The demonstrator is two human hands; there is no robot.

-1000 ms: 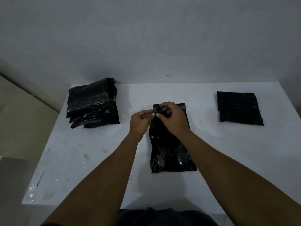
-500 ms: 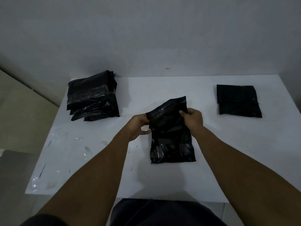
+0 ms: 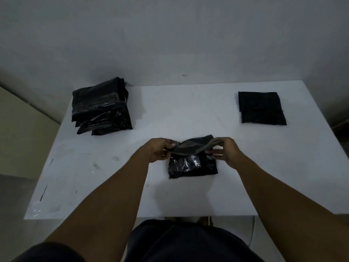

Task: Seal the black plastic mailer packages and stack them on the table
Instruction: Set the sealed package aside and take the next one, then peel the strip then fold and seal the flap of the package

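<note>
- As two bare hands grip its upper flap, one black mailer (image 3: pixel 192 166) lies on a white table (image 3: pixel 188 110). Its glossy lower half rests flat on the surface just below the fingertips, and whatever it holds cannot be seen through the opaque plastic.
- The flap (image 3: pixel 194 148) is raised off the table and bowed between the hands, its duller face turned toward the camera.
- The left hand (image 3: pixel 159 153) pinches the flap's left corner, thumb on top and fingers (image 3: pixel 170 143) curled around the edge.
- The right hand (image 3: pixel 227 152) clasps the right corner in the same way, its fingers (image 3: pixel 216 154) extending under the plastic toward the middle.
- Both forearms reach in from the lower edge of the view and converge on the package.
- Beyond the left hand's fingers and off to their left sits a pile of black mailers (image 3: pixel 101 108), shiny and unevenly stacked. At least four edges show, though the exact number cannot be told.
- Beyond the right hand's fingers and well off to their right lies a flat black stack (image 3: pixel 261 107), matte and neatly squared, seemingly two layers.
- Count in view: two hands, one mailer in hand, two separate stacks, one table.
- Dark clothing (image 3: pixel 188 242) fills the bottom of the view, on the wrist side of the hands.
</note>
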